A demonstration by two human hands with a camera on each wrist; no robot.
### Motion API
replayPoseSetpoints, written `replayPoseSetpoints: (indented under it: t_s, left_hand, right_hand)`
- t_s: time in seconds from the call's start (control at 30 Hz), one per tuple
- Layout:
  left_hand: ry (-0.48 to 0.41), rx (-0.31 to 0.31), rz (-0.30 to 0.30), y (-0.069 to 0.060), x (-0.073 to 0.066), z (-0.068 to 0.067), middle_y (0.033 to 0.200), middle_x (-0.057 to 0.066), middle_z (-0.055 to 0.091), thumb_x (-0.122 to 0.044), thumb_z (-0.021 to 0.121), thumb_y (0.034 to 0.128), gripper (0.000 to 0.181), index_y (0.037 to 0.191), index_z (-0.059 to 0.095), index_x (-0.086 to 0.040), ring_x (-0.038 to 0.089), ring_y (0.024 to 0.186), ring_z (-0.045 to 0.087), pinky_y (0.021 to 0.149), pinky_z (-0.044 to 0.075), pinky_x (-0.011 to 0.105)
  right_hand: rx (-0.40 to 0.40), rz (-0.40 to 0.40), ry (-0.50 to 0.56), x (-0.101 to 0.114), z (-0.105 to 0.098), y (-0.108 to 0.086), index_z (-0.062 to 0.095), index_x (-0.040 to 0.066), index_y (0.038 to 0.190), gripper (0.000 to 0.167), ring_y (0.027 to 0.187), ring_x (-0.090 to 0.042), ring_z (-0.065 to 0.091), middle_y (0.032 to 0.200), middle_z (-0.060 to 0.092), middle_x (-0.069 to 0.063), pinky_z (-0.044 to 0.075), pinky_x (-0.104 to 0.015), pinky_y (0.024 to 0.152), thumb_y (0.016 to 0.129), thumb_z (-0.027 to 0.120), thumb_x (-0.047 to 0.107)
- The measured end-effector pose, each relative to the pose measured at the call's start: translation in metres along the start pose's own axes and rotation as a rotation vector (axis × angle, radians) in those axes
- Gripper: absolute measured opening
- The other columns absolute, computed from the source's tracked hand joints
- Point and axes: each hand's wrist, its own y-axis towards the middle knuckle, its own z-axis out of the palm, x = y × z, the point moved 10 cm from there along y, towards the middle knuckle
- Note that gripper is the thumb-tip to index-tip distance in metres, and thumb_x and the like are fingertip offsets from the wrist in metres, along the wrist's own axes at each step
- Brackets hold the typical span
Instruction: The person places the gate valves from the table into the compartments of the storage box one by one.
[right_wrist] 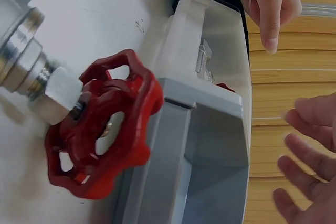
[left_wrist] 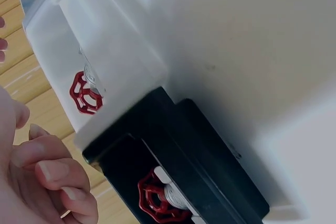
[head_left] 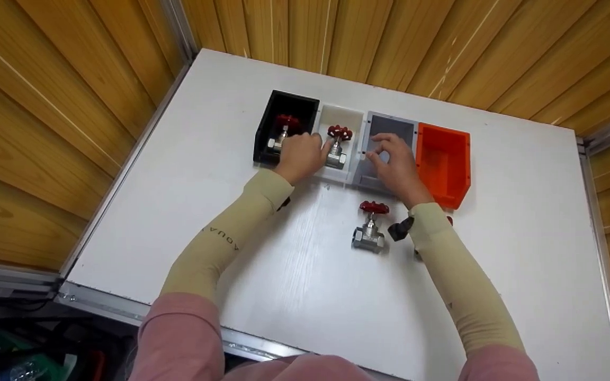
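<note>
My left hand (head_left: 302,156) hovers above the front of the black bin (head_left: 260,140) and white bin (head_left: 360,119), fingers loosely bent. Nothing is in its grasp in the left wrist view. One gate valve with a red handwheel (left_wrist: 157,200) lies in the black bin; another red-wheeled valve (head_left: 335,159) stands in the white bin. Over the grey bin (head_left: 392,124) is my right hand (head_left: 397,166), its fingers spread and holding nothing. A third valve (head_left: 369,235) stands on the table before the grey bin, its red handwheel (right_wrist: 100,124) large in the right wrist view.
An orange bin (head_left: 456,169) ends the row on the right. Behind my right forearm, small parts of another red-wheeled object (head_left: 449,220) show; most of it is hidden. Wood-panelled walls (head_left: 379,47) border the white table (head_left: 188,174) at the back and sides.
</note>
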Motion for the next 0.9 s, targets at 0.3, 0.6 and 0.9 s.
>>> replayPoseSetpoints:
  t_s: [0.3, 0.6, 0.9]
  left_hand:
    - [-0.015, 0.0, 0.057, 0.0, -0.018, 0.001, 0.06, 0.002, 0.055, -0.047, 0.037, 0.1015, 0.052, 0.068, 0.055, -0.012, 0.021, 0.055, 0.058, 0.048, 0.045, 0.038]
    - [-0.026, 0.064, 0.052, 0.002, -0.028, 0.012, 0.063, 0.002, 0.056, -0.05, 0.033, 0.1016, 0.052, 0.065, 0.046, -0.015, 0.022, 0.059, 0.061, 0.052, 0.05, 0.039]
    - [-0.031, 0.052, 0.058, 0.002, -0.036, 0.015, 0.069, 0.005, 0.065, -0.048, 0.04, 0.1003, 0.053, 0.06, 0.047, -0.015, 0.025, 0.059, 0.064, 0.054, 0.051, 0.042]
  right_hand:
    - [-0.06, -0.032, -0.023, -0.007, -0.008, -0.008, 0.065, 0.0, 0.086, 0.029, 0.125, -0.024, 0.048, 0.132, 0.056, -0.001, 0.039, -0.045, 0.106, 0.099, 0.053, 0.024]
    - [-0.09, -0.033, -0.058, -0.012, -0.011, -0.016, 0.065, 0.006, 0.073, 0.044, 0.117, -0.024, 0.054, 0.124, 0.063, -0.003, 0.041, -0.044, 0.102, 0.102, 0.046, 0.034]
    - [-0.078, 0.005, -0.038, -0.022, -0.007, -0.019, 0.069, 0.004, 0.097, 0.042, 0.099, -0.026, 0.058, 0.107, 0.064, -0.008, 0.046, -0.04, 0.088, 0.104, 0.037, 0.03]
